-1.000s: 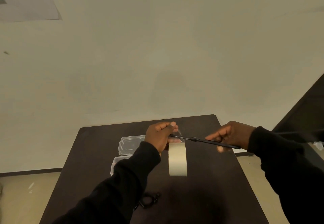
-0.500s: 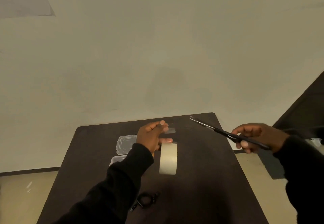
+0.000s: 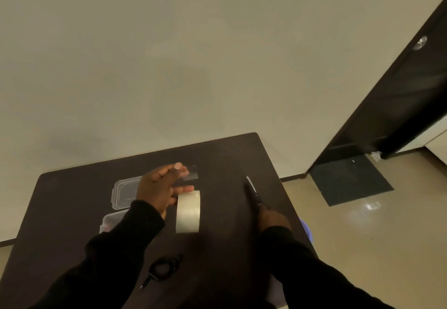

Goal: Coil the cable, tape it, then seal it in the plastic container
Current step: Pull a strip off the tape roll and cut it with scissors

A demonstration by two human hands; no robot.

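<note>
Pinching a short clear strip of cut tape (image 3: 191,175) between thumb and fingertips, the left hand (image 3: 160,191) also carries the wide cream roll of tape (image 3: 188,211) hooked on its lower fingers at frame centre, probably so the sticky piece stays free for wrapping. The right hand (image 3: 272,219) is clenched on the dark-handled scissors (image 3: 252,191), blades pointing away and low over the dark brown table (image 3: 72,202), likely about to be set down. The small black coiled cable (image 3: 162,270) lies untaped at lower centre. The clear plastic container (image 3: 111,221) and its lid (image 3: 124,193) are partly hidden behind the left sleeve; their contents cannot be made out.
</note>
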